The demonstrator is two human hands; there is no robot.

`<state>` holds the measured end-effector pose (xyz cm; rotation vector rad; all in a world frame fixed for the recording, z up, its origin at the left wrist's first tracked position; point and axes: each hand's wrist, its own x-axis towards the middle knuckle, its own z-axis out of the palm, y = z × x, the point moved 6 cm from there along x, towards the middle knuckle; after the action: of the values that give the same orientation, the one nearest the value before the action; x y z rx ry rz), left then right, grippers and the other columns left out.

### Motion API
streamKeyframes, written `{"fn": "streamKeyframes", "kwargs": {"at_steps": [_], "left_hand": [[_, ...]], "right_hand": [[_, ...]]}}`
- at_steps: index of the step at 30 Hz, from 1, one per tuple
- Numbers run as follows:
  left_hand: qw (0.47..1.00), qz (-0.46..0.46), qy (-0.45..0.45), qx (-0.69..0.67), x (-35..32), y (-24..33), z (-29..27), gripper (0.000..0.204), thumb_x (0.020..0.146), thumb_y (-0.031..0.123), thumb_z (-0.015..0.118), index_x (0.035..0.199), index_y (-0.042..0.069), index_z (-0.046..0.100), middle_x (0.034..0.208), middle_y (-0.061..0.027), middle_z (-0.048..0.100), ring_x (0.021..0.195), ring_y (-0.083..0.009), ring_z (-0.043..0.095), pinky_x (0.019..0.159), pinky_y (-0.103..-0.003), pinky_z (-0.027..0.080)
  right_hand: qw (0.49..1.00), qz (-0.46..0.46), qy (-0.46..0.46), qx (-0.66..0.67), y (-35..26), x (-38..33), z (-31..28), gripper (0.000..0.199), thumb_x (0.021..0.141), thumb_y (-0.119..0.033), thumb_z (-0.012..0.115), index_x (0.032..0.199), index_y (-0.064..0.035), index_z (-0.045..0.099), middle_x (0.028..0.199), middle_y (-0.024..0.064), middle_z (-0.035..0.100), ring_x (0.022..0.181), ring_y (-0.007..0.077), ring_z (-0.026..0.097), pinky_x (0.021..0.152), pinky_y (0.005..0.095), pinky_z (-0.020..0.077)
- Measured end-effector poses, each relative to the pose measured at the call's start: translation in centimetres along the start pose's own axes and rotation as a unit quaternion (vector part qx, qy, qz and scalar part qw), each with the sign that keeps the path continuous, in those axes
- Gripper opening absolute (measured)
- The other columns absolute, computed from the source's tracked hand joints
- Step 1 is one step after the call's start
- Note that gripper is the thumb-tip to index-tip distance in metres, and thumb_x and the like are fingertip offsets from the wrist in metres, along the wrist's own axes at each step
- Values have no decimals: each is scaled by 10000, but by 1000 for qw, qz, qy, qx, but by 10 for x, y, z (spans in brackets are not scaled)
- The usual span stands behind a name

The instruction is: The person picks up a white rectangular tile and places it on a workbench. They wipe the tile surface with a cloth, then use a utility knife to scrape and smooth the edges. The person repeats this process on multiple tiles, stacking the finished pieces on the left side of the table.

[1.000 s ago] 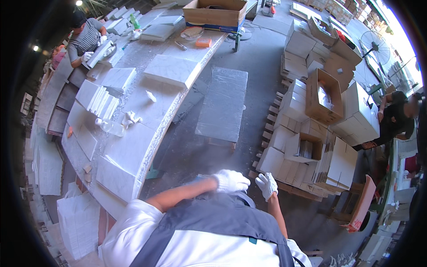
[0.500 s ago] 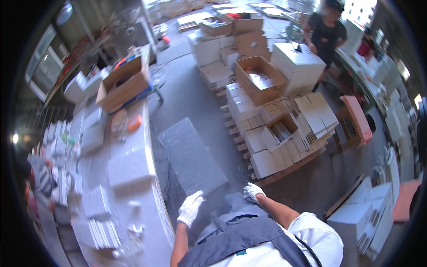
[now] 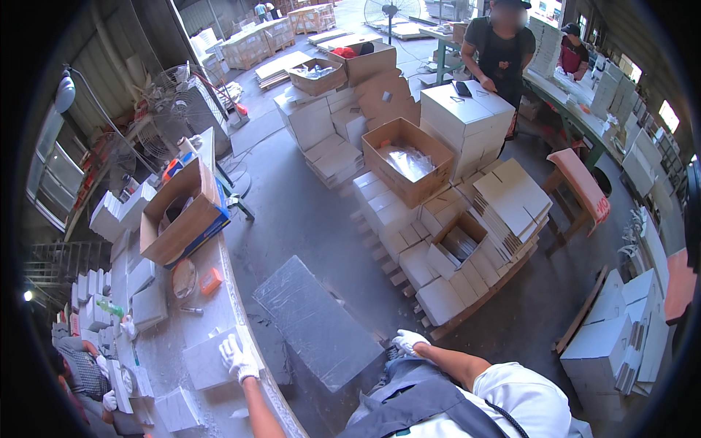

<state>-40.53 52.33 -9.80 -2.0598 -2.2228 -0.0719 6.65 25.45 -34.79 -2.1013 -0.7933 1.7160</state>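
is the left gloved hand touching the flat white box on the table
Touching. The head view shows the left hand, in a white glove, lying on the near edge of the flat white box on the table, with no gap between.

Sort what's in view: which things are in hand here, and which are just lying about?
In hand:
- left hand, gloved, resting on the flat white box at the worktable edge
- right hand, gloved, holding nothing, near the grey wrapped block

Lying about:
- open brown carton
- orange object
- pallet of white boxes
- floor fan

Flat grey-white slab point(image 3: 207, 359) lying on workbench edge, under gloved left hand point(image 3: 237, 358).
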Motion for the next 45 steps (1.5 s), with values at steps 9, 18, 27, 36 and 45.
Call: {"fn": "streamKeyframes", "kwargs": {"at_steps": [9,18,27,36,45], "left_hand": [[996,-39,-11,75,6,-8,24,641,1037,485,538,1587,161,477,1623,-145,471,1554,-379,341,1266,-534,264],[998,-36,9,45,2,-4,17,633,1030,486,539,1549,124,519,1615,-169,464,1563,-385,313,1295,-521,220],[999,-28,23,35,0,2,9,644,1002,474,593,1539,126,520,1598,-143,469,1559,-376,317,1299,-520,212],[997,-5,64,34,-1,-2,12,678,959,473,647,1531,131,520,1571,-143,487,1543,-374,341,1287,-526,234],[995,1,88,45,1,-8,22,588,1003,459,611,1497,142,571,1525,-150,542,1504,-390,404,1241,-543,310]], "right_hand": [[959,-25,-92,-266,-25,57,-7,526,1039,-168,536,1563,-220,529,1713,92,354,1582,293,323,1285,378,316],[985,-12,-94,-141,-95,48,22,857,928,-534,631,1601,-43,428,1589,202,517,1428,374,529,1163,426,420],[979,4,-154,-131,-100,43,64,784,979,-531,631,1587,-72,446,1613,127,488,1464,300,482,1187,367,381],[979,77,-93,-167,-94,37,58,652,905,-545,646,1359,-81,704,1400,176,688,1293,380,641,1071,458,490],[981,50,-8,-186,-105,34,23,560,867,-556,742,1185,-97,792,1196,140,779,1091,341,743,918,436,552]]}}
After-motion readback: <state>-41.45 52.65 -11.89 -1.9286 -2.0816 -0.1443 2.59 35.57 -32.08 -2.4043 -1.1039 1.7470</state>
